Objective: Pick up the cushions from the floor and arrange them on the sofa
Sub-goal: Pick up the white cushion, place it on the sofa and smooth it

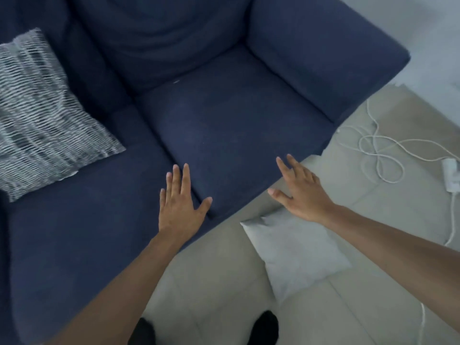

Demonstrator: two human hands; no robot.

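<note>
Two bare hands, left hand [179,205] and right hand [300,191], spread open and empty over a blue sofa [224,115]. One patterned cushion [47,115] lies on the seat far left; one plain white cushion [296,255] lies on the floor [224,295] under the right wrist

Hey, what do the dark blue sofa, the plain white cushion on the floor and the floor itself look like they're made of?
Dark blue sofa: woven upholstery fabric, matte, with soft creases in the back cushion.
Plain white cushion: smooth cloth cover, probably cotton or polyester; it puckers at the corners and has no sheen.
Floor: pale beige tiles, likely ceramic, judging by the straight grout lines and faint gloss.
</note>
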